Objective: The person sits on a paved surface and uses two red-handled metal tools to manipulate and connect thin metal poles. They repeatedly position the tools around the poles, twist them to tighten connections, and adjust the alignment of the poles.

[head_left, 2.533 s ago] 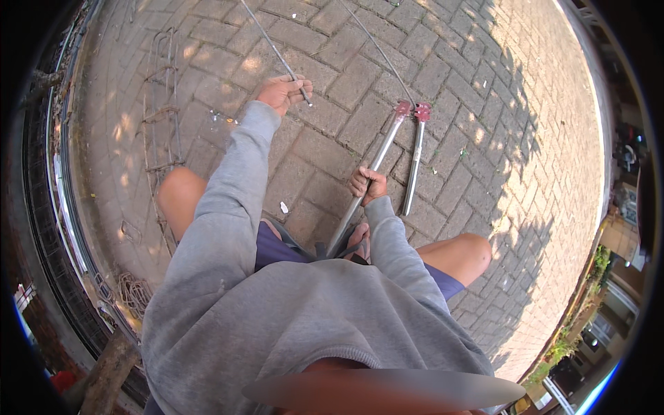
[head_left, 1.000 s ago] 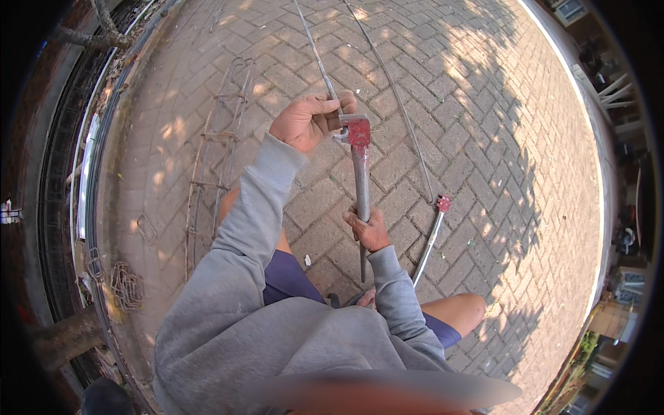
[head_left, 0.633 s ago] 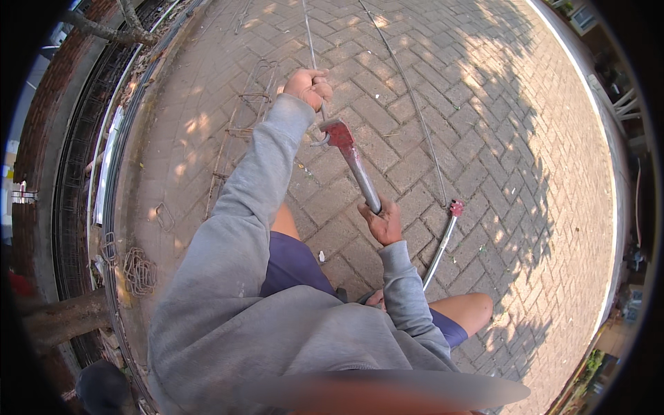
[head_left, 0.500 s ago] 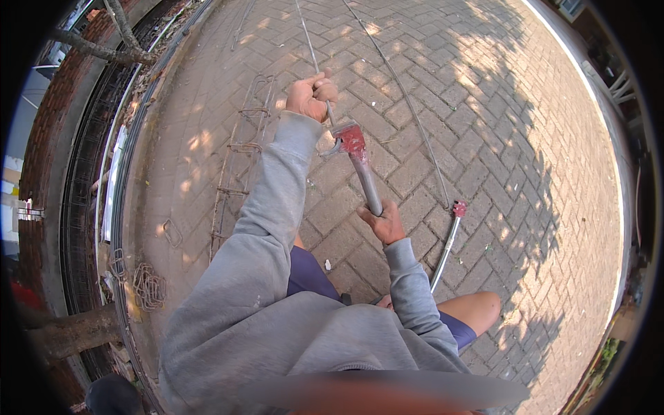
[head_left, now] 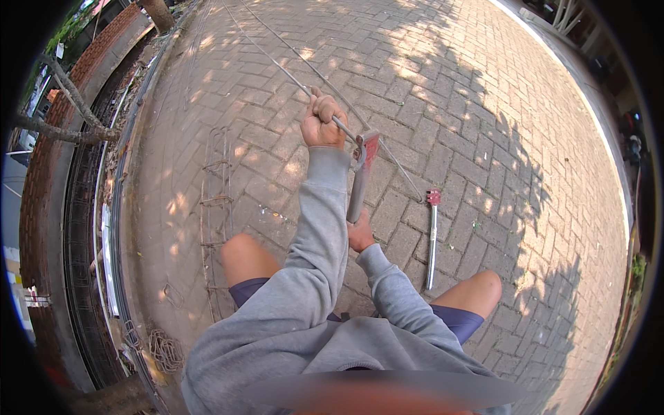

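My left hand is closed round a long thin steel rod, which runs away to the far left over the paving. Just beyond that fist, the rod's near end meets the red, worn head of a hand-held rebar bender. A short curved piece of rod shows beside the head, though how it sits in the jaw is partly hidden. Lower down, my right hand grips the bender's grey pipe handle, its fingers partly behind the pipe. The bender stands nearly upright in the picture, between my knees and the left fist.
A second rod lies on the block paving. Near its end rests a silver bar with a red head. Left of me are a wire rebar cage and a heap of bent stirrups. Long bars line the left edge.
The bender has swung from leaning left to nearly upright, its head now seen edge-on. My left hand and the rod have turned with it. The whole view has shifted, showing both knees.
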Demonstrator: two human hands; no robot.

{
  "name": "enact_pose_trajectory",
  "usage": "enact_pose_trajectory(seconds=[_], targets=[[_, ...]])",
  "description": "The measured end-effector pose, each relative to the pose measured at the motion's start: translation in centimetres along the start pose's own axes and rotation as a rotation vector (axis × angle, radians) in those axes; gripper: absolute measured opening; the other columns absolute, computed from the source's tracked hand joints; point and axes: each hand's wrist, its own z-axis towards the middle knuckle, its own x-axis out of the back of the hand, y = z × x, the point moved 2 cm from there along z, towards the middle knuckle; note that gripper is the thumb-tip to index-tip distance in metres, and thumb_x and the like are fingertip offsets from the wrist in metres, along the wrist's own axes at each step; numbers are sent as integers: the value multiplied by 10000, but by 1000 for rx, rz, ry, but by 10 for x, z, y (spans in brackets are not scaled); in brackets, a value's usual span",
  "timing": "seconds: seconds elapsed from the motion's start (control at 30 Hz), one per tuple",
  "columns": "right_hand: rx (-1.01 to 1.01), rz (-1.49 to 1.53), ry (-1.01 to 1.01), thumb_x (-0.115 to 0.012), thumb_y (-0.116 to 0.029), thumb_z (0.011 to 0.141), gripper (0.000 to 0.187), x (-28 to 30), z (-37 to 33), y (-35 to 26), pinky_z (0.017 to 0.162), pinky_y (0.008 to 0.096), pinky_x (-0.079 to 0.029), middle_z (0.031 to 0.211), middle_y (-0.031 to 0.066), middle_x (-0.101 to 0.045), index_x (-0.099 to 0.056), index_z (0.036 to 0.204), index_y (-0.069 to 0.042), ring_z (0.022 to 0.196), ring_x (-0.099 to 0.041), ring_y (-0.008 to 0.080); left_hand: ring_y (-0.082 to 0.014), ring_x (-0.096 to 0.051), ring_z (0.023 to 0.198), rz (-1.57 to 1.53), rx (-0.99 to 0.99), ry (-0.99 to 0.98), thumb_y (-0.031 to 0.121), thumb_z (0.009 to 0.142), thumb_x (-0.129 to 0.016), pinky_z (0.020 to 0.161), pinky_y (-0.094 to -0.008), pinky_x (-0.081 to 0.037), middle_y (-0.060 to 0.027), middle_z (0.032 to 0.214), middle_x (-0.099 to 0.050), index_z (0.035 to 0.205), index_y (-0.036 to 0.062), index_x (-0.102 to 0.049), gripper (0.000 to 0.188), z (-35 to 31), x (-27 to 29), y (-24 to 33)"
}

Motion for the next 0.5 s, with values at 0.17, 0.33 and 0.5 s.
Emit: enact_pose_trajectory(seconds=[0.17,0.33,0.5], targets=[[-25,372,-275,-765,-273,923,283,42,-15,-20,551,313,-482,801,41,-648,-669,1009,-22,628,-605,143,-90,-238,532,-9,-4,-56,218,1141,-478,425,-271,-176,38,714,-323,1362,92,-625,294,7,19,-2],[-231,269,-234,-754,-251,917,338,51,-42,16,501,304,-459,813,43,-661,-635,1123,-10,593,-588,123,-84,-244,523,-55,9,-143,203,1136,-488,419,-265,-183,36,710,-324,1347,90,-634,280,-15,54,-2],[-217,344,-146,-750,-267,922,280,55,-51,36,484,316,-457,737,43,-650,-654,980,-10,551,-579,127,-77,-253,526,-224,73,-288,195,1131,-497,410,-260,-189,34,735,-356,1365,72,-626,294,-20,79,-8]])
